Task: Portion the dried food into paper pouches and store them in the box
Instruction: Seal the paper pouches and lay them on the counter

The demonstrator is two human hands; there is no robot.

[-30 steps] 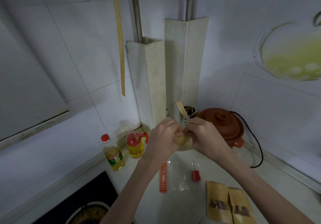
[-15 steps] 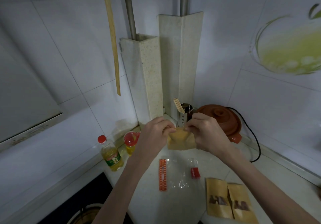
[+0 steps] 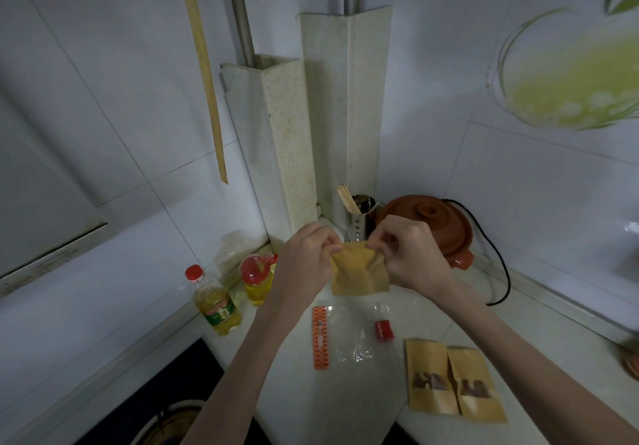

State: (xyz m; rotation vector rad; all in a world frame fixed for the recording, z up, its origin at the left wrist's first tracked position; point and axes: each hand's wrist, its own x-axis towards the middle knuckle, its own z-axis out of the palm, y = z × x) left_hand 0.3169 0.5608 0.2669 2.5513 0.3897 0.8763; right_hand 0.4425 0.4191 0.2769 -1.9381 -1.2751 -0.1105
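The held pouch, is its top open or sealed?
Cannot tell. Both hands, left and right, pinch the pouch top; fingers hide the mouth.

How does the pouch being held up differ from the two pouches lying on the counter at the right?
The held pouch is up off the counter, pinched at its top edge by the left hand and right hand; the two counter pouches lie flat, side by side, untouched. The held pouch shows plain brown paper, while each counter pouch shows a window with dark contents. The held one hangs creased; those lie smooth. All are the same brown paper.
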